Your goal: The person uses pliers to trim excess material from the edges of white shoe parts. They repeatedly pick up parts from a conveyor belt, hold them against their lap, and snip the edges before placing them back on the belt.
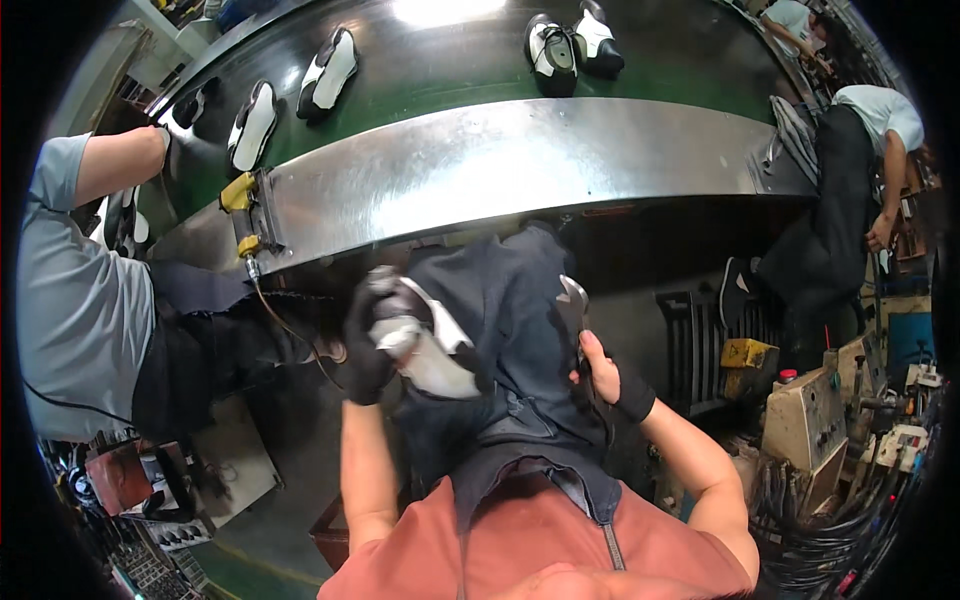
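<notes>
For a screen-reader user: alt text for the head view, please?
A person's gloved left hand holds a black-and-white shoe over a dark apron, while the right hand grips a metal tool. Beyond, similar shoes ride a green conveyor belt.

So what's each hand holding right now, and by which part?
The gloved left hand holds a shoe around its upper end. The right hand holds a metal tool by its lower handle.

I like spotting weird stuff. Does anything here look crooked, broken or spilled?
Nothing spilled or broken shows. The shoes on the green belt lie at mixed angles, one pair close together, others spread apart. The left hand grips a shoe, blurred; the right hand holds a metal tool.
</notes>
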{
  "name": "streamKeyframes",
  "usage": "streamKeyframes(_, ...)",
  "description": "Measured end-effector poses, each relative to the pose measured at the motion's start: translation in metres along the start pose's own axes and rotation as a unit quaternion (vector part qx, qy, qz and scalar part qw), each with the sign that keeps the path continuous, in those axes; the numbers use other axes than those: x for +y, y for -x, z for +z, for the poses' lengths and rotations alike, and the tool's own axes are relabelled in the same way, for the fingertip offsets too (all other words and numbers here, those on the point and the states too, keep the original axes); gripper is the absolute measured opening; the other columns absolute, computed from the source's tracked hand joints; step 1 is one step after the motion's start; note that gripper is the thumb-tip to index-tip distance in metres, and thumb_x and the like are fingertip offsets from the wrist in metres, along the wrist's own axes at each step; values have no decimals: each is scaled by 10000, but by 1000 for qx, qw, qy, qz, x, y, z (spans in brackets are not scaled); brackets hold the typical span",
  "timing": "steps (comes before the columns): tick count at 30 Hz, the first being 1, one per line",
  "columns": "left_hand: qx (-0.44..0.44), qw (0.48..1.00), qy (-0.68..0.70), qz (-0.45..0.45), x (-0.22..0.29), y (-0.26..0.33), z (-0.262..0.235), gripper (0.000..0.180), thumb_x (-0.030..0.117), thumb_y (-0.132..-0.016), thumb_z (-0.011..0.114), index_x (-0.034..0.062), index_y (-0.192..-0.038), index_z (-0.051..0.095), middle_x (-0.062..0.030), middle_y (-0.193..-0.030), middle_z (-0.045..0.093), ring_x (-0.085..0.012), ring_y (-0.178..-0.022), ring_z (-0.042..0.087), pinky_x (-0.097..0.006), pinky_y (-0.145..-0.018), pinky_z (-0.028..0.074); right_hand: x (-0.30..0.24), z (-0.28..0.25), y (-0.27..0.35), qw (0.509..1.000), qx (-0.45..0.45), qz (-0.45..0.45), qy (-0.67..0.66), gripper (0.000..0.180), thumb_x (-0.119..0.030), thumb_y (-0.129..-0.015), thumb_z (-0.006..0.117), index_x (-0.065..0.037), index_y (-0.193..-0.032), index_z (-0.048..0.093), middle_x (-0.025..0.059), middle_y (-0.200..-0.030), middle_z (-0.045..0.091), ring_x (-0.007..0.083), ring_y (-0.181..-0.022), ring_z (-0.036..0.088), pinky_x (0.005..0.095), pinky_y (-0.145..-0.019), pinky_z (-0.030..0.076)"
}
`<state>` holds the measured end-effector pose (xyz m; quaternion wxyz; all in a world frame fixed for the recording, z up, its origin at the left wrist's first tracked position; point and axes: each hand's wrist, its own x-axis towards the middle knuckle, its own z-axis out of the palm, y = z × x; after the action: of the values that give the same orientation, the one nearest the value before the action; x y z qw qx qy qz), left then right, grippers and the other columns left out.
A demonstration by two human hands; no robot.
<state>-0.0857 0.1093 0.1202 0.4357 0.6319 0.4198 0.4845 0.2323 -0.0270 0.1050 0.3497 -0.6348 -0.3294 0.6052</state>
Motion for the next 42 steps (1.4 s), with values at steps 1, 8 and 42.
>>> streamKeyframes(1,-32,996,64,-60,-1,5,20,436,104,-709,698,23,-1121,579,-118,-1184,549,-247,-1121,528,-360,-979,407,-5,4,4,1000,-9,13,5,537,-491,-975,368,-33,-779,567,31,-639,550,122,-585,569,269,-569,462)
streamKeyframes(8,-168,985,-32,39,7,-28,84,248,68,-748,691,9,-984,643,-113,-1044,568,-234,-1015,557,-318,-894,440,-42,38,52,992,-128,4,-2,472,-397,-999,373,-20,-817,590,25,-709,584,112,-658,548,266,-645,452)
streamKeyframes(42,-132,985,112,-25,-26,-47,120,578,436,-994,290,12,-857,659,-76,-887,668,-197,-887,600,-324,-851,453,-98,13,-28,948,-263,174,-43,554,-526,-968,350,-31,-875,580,45,-699,569,145,-598,593,249,-566,475)
